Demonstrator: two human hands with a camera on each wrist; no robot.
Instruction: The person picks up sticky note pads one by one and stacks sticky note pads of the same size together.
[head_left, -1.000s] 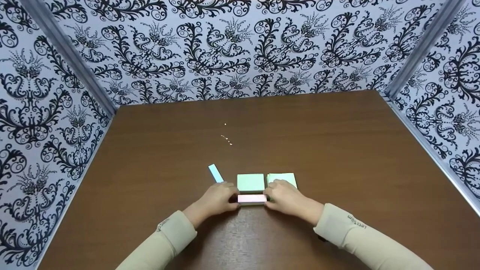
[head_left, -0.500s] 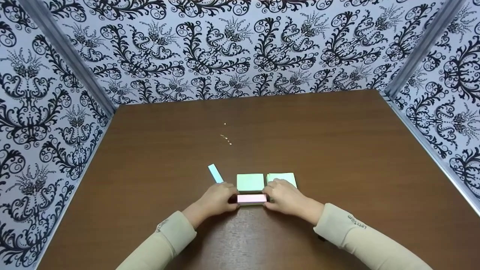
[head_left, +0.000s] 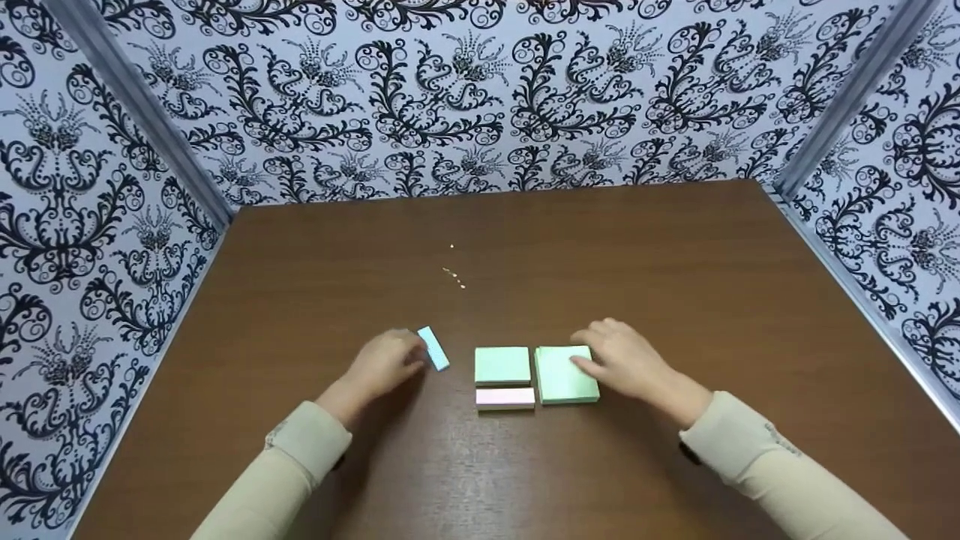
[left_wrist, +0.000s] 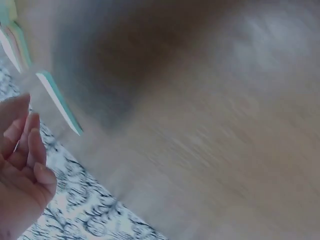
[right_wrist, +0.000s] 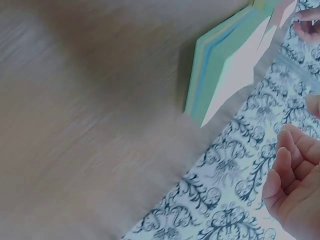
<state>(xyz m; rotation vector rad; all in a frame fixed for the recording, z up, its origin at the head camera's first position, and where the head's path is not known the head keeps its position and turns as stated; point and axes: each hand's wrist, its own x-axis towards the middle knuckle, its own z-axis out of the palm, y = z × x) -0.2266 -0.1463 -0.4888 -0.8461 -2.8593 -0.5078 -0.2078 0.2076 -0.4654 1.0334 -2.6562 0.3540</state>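
Sticky note pads lie grouped on the brown table in the head view. A green rectangular pad [head_left: 502, 364] sits behind a narrow pink pad [head_left: 505, 398], and a larger square green pad [head_left: 564, 381] is to their right. Layers of blue and yellow show along the edge of the square stack [right_wrist: 220, 65] in the right wrist view. My left hand [head_left: 386, 362] is beside a narrow light-blue pad [head_left: 433, 349], its fingers loosely bent with nothing in them. At the right edge of the square pad, my right hand [head_left: 624, 360] hovers with relaxed fingers, holding nothing.
Small pale flecks [head_left: 454, 278] are scattered on the table [head_left: 637, 247] farther back. Patterned panels [head_left: 465, 97] with black scrollwork wall in the back and both sides, joined by grey corner posts [head_left: 142, 112].
Both hands have let go of the pink pad's ends and moved apart, the left toward the light-blue pad, the right to the square pad's far side. The pads stay in place.
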